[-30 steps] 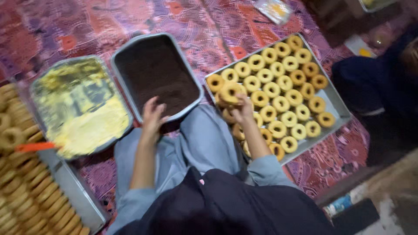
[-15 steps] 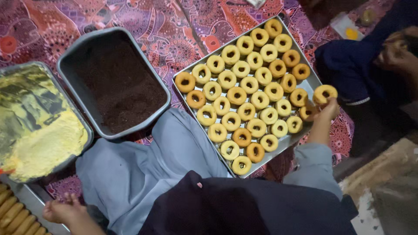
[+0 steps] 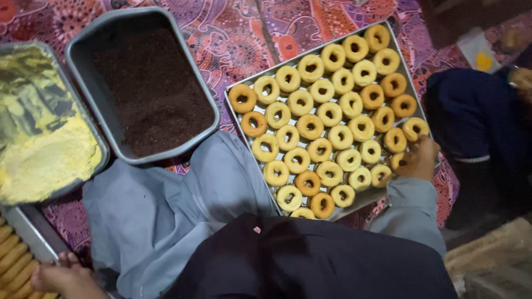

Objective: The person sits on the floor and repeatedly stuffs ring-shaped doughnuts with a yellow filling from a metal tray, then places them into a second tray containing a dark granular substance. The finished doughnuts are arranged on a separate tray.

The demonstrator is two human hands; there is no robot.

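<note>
Resting at the tray's [image 3: 388, 195] right edge, the right hand [image 3: 417, 159] curls loosely on a doughnut [image 3: 414, 128] — grip unclear; left hand [image 3: 61, 277] well apart.

A deep grey metal pan of dark brown crumbs [image 3: 145, 88] lies on the patterned purple-and-red floor cloth [image 3: 244, 33]. Just left of that pan, touching its side, sits a grey tray lined with foil and holding pale yellow powder [image 3: 41, 149]. Far right of the pan is a person in dark blue clothing [image 3: 476, 122], with a small yellow-and-white packet [image 3: 479, 52] above.
</note>
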